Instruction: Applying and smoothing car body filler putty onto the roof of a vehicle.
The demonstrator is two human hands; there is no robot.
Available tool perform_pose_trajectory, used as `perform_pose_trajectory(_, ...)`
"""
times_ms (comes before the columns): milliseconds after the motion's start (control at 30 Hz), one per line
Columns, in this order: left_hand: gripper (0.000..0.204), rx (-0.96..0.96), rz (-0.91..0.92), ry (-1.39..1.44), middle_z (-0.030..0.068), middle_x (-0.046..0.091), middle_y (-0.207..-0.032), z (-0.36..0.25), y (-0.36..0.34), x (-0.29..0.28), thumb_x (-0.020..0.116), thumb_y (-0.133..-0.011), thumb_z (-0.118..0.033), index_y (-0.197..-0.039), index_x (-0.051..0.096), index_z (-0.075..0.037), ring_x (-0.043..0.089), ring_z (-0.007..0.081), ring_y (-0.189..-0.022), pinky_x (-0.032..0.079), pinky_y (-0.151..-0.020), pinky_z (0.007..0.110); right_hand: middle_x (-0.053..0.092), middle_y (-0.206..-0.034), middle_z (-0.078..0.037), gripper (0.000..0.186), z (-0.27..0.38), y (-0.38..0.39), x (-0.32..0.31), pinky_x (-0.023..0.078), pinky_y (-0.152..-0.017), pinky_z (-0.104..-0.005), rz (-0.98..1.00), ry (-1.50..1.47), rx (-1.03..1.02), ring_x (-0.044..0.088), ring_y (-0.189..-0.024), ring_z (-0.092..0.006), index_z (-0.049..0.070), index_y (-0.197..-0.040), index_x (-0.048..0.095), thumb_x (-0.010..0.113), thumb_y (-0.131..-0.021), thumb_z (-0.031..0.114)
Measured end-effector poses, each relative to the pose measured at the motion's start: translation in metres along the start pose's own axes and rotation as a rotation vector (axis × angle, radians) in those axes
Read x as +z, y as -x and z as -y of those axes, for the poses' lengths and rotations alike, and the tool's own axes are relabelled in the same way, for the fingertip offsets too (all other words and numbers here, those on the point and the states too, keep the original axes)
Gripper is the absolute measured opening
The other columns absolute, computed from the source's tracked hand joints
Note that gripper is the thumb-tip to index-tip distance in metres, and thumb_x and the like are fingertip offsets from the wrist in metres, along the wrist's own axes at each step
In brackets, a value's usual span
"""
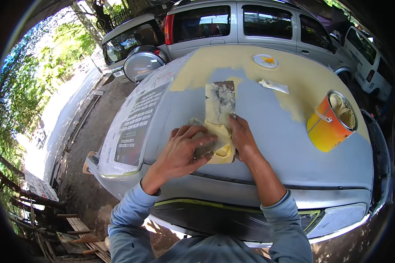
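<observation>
My right hand [245, 139] grips the edge of a long, narrow mixing board [220, 98] crusted with dried grey and cream filler. Soft pale-yellow body filler [224, 151] lies on its near end. My left hand [180, 149] holds a flat filler spreader [205, 147], slightly blurred, against that filler. Both hands are above a grey car roof [267, 149], which has a wide coat of cream filler [224, 55] on its far part. Farther up the roof lie a white tube [274, 86] and a round white lid [265, 61] with an orange dab.
An open yellow-orange can [327, 125] of filler stands on the roof's right side. Masking newspaper [136, 125] covers the left end, and taped plastic [206, 217] covers the near window. A silver van [267, 28] stands just beyond. Wooden slats [81, 228] lie at lower left.
</observation>
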State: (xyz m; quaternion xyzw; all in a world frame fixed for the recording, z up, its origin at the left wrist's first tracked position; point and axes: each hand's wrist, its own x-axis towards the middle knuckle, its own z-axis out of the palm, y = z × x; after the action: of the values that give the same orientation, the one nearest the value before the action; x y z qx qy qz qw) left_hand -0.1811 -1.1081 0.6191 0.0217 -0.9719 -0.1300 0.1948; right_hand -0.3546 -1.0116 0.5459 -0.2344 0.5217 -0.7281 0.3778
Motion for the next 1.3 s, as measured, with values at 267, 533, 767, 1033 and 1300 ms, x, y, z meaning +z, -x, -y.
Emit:
perform_pose_trajectory(267, 0.032, -0.018, -0.089, -0.121, 0.0087, 0.062, -0.115, 0.021, 0.004, 0.008, 0.066, -0.081, -0.022, -0.112, 0.068, -0.013, 0.054, 0.0306, -0.113, 0.037, -0.091, 0.044, 0.062, -0.106, -0.01, 0.042, 0.009, 0.003, -0.005, 0.049, -0.072, -0.0282, 0.127, 0.049, 0.082, 0.058, -0.085, -0.0146, -0.005, -0.122, 0.053, 0.044, -0.102, 0.031)
perform_pose_trajectory(533, 0.037, 0.006, 0.013, -0.113, 0.0054, 0.058, -0.119, -0.011, 0.013, 0.037, 0.069, -0.078, -0.031, -0.112, 0.068, -0.017, 0.052, 0.0312, -0.115, 0.035, -0.09, 0.049, 0.061, -0.111, -0.013, 0.043, -0.004, 0.0, -0.013, 0.048, -0.084, -0.0309, 0.119, 0.073, -0.075, 0.058, -0.097, -0.0167, -0.005, -0.124, 0.052, 0.044, -0.102, 0.03)
perform_pose_trajectory(767, 0.037, -0.04, 0.116, -0.129, 0.0071, 0.059, -0.121, -0.005, 0.039, 0.012, 0.068, -0.075, -0.026, -0.11, 0.069, -0.014, 0.053, 0.033, -0.115, 0.034, -0.099, 0.049, 0.06, -0.114, -0.013, 0.045, 0.033, -0.002, -0.017, 0.056, -0.082, -0.0367, -0.079, -0.173, -0.155, 0.064, -0.098, -0.0211, -0.004, -0.127, 0.047, 0.044, -0.101, 0.033)
perform_pose_trajectory(1033, 0.057, -0.137, -0.552, 0.891, 0.0204, 0.046, -0.134, 0.002, 0.042, 0.068, 0.053, -0.089, -0.039, -0.125, 0.055, 0.005, 0.045, 0.0306, -0.127, 0.034, -0.105, 0.041, 0.059, -0.119, -0.013, 0.047, -0.007, 0.011, 0.014, 0.057, -0.084, -0.037, 0.051, -0.405, 0.277, 0.065, -0.1, -0.0244, 0.001, -0.131, 0.044, 0.035, -0.104, 0.038)
perform_pose_trajectory(1300, 0.051, -0.127, -0.26, 0.289, 0.0198, 0.05, -0.132, 0.034, 0.05, 0.062, 0.057, -0.083, -0.031, -0.124, 0.06, -0.002, 0.044, 0.0358, -0.126, 0.032, -0.105, 0.045, 0.058, -0.119, -0.017, 0.046, -0.002, 0.01, 0.006, 0.059, -0.082, -0.0416, 0.049, -0.569, 0.261, 0.066, -0.1, -0.0278, -0.001, -0.133, 0.04, 0.029, -0.105, 0.034)
